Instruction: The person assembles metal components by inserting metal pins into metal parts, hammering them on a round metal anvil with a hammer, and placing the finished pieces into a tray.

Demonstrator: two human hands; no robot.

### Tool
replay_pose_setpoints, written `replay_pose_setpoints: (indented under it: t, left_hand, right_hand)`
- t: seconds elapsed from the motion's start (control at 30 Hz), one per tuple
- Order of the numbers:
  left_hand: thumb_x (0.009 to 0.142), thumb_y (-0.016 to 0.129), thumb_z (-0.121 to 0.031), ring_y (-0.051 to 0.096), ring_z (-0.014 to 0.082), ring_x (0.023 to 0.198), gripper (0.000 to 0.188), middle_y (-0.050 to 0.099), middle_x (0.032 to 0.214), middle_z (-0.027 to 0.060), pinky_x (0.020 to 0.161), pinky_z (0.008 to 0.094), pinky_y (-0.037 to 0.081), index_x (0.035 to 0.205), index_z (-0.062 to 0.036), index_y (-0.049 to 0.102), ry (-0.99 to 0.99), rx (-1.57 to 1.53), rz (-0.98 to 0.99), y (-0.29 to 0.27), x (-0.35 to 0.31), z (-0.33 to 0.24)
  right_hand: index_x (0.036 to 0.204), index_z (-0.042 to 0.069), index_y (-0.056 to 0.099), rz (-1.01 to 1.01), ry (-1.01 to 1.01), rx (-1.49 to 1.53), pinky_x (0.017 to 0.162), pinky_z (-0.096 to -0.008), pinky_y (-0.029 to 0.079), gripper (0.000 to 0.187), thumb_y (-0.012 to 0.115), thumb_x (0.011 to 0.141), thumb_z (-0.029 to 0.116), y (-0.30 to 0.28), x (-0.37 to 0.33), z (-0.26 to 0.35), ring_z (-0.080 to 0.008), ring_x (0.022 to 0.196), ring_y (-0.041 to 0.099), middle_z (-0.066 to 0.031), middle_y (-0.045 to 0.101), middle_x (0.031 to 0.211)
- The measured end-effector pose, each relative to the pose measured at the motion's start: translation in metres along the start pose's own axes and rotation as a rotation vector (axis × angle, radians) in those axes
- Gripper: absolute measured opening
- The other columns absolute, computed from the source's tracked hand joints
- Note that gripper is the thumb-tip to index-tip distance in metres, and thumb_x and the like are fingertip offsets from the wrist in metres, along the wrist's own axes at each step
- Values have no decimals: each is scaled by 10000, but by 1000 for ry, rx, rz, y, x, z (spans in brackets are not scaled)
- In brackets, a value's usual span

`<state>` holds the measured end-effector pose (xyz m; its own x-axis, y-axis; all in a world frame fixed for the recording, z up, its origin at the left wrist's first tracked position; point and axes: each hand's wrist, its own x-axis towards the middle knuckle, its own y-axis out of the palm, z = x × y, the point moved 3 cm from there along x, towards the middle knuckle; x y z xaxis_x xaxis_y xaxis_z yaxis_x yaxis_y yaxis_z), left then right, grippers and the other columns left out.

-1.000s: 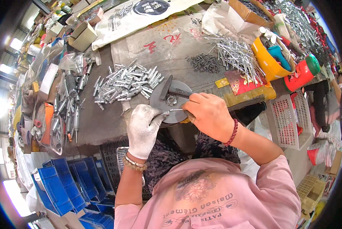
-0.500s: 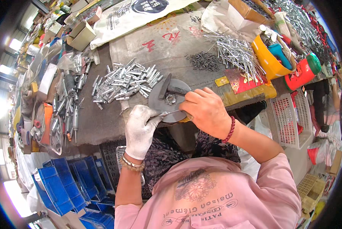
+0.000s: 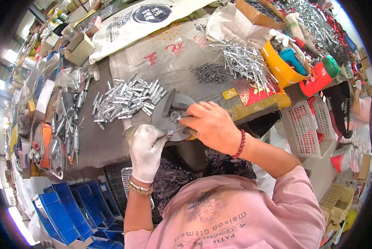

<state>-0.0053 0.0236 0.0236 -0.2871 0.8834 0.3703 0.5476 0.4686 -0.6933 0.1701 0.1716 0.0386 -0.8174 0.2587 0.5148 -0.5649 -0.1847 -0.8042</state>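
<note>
In my white-gloved left hand [image 3: 146,145], thumb and finger pinch a slim silvery metal pin [image 3: 170,133] at the near edge of a round grey metal disc [image 3: 160,116]. My bare right hand [image 3: 214,126] hangs over the disc's right side. Its fingers are bent together beside a small heap of tiny metal bits [image 3: 176,115]; what they hold, if anything, is hidden. A hammer [image 3: 168,103] lies on the disc, its handle running under my right fingers. Left of the disc is a pile of short silvery metal tubes [image 3: 130,99].
Small dark pins [image 3: 211,73] and long thin metal rods [image 3: 248,62] lie beyond the disc. At right stand a yellow container [image 3: 273,64] and a red jar [image 3: 319,76]. Tools [image 3: 71,108] crowd the left side. Blue bins [image 3: 61,211] sit below the table, a white basket [image 3: 308,128] at right.
The whole view has shifted, so the table appears farther left and slightly lower. My right fingers have moved in over the disc toward the tiny metal bits. The hammer stays put on the disc.
</note>
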Motion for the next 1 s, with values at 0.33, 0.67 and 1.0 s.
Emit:
replay_pose_setpoints:
  t: [0.33, 0.67, 1.0]
  left_hand:
    - [803, 883, -47, 676, 331, 963, 182, 702, 936, 93, 867, 449, 548, 955, -82, 791, 23, 53, -41, 2, 0, -1]
    - [809, 874, -43, 675, 336, 939, 165, 692, 927, 103, 845, 449, 540, 944, -74, 785, 31, 19, -66, 2, 0, -2]
    - [821, 847, -7, 675, 329, 955, 174, 696, 945, 108, 857, 435, 540, 979, -64, 798, 9, 39, -72, 5, -2, 1]
  right_hand:
    - [1011, 102, 789, -25, 330, -258, 917, -455, 588, 195, 766, 831, 32, -41, -11, -109, -315, 1080, 712, -80, 693, 1040]
    - [1076, 102, 703, 150, 311, -207, 963, -476, 564, 271, 679, 850, -46, -29, -1, -123, -360, 1135, 686, -99, 664, 1098]
    - [1080, 82, 664, 162, 335, -331, 926, -485, 575, 211, 627, 914, -43, -25, 1, -107, -379, 1095, 693, -143, 656, 1110]
